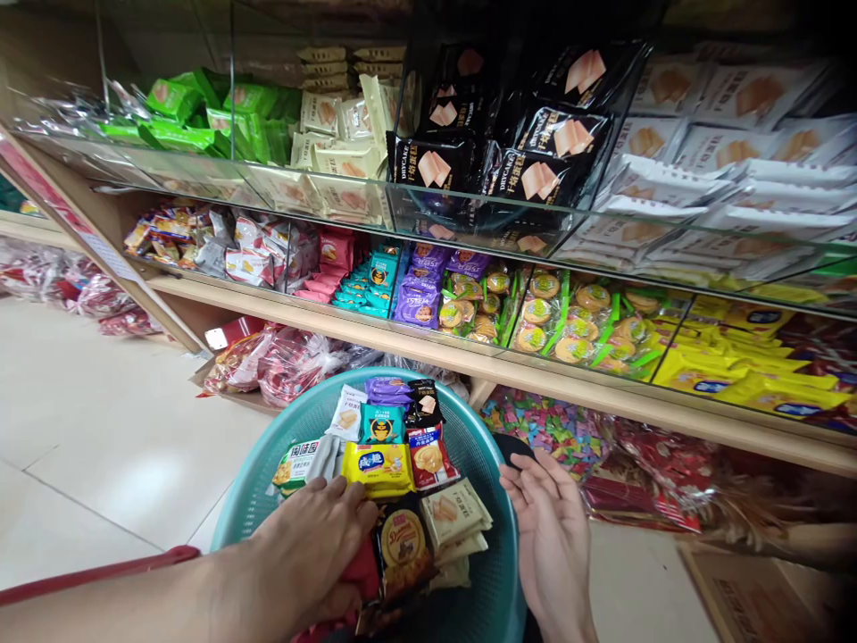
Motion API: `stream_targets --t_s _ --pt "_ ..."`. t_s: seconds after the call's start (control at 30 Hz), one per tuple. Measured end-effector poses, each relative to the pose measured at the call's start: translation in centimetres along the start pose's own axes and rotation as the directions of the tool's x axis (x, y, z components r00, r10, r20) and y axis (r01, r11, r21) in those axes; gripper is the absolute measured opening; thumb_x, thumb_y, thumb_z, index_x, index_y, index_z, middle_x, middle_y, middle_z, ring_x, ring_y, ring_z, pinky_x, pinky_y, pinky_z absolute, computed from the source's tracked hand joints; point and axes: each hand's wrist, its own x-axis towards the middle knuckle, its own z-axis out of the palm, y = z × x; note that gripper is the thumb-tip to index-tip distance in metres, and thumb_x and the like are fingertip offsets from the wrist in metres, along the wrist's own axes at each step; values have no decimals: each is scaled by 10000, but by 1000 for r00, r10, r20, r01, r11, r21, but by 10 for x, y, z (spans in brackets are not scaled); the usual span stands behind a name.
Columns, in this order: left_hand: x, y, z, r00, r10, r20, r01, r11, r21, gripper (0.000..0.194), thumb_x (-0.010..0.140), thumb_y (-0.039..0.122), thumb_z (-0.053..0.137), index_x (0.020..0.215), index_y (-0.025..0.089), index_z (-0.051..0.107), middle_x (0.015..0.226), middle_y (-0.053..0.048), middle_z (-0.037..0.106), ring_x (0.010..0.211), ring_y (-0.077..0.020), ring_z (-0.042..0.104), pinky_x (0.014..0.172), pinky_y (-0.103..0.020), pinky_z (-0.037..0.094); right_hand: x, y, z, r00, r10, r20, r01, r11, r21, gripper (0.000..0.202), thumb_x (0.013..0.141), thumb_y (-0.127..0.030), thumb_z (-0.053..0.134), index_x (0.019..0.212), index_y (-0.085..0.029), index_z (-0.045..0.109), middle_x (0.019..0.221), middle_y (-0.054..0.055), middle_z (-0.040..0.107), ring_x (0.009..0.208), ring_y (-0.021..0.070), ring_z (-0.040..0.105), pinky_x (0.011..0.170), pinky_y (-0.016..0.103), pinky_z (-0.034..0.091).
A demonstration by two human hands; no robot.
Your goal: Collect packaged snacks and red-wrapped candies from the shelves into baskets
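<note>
Head view: where was the yellow packet [378, 471] seen?

"Inside the teal basket [251, 482], face up. It was bordered by a teal packet [382, 423] on its far side and a black packet with a gold emblem [405, 545] on its near side."

"How were the hands held?"

"The left hand [314, 536] was laid low over the packets, fingers bent, their tips brought up to the yellow packet's left end. A red packet [365, 567] was partly covered by it; whether anything was gripped could not be told. The right hand [545, 527] was held half open beside the basket's right rim, with nothing seen in it."

"How was such handling best done?"

"Light pressure from flat fingers was judged best, so that wrappers would not be creased. The stacked cream packets [455, 511] were thought likeliest to slide; the basket could have been steadied by the right hand."

"And beyond?"

"Sorted packets were displayed behind glass on the wooden shelf [335, 332], and bagged goods [287, 366] were kept beneath."
</note>
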Motion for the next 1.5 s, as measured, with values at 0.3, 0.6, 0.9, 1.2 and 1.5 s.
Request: stream_targets --t_s 0.3,0.6,0.9,1.2,1.5 --pt "-2 1 12 998 -22 -55 24 999 41 343 679 285 671 981 128 629 1006 -167 621 962 -344 576 830 -484 442 1 2 -1 1000 11 -5 -11 1000 -1 385 734 -324 640 1087 -234 514 986 30 606 864 174 614 852 393 460" --pt "-1 2 13 998 -63 19 63 998 -3 537 709 392 648 1186 165 546 1214 -157 541 1143 -313 486 962 -437 381 -1 5 -2 1000 23 2 -23 1000 -2 369 743 -340 637 1076 -235 516 1001 24 603 869 169 611 845 375 461" --pt "-4 5 6 993 -93 79 89 995 44 508 742 400 619 1171 133 564 1199 -188 549 1123 -342 497 949 -485 385 -2 6 -2 999 32 5 -32 999 -5 385 740 -343 643 1086 -230 517 1012 29 602 878 164 607 826 350 465" --pt "-4 2 14 997 -63 42 63 998 3 576 778 404 563 1278 135 465 1288 -183 491 1209 -311 435 1020 -462 323 -2 7 -2 999 38 0 -38 999 1 392 725 -347 655 1072 -220 523 995 30 607 861 163 611 812 347 470" --pt "-4 6 13 1000 -6 -11 6 1000 -27 384 807 341 503 1131 160 602 1240 -150 530 1141 -302 480 978 -465 345 -4 10 -3 998 55 -4 -55 998 11 390 721 -359 662 1059 -221 527 996 27 611 865 155 605 827 340 467"
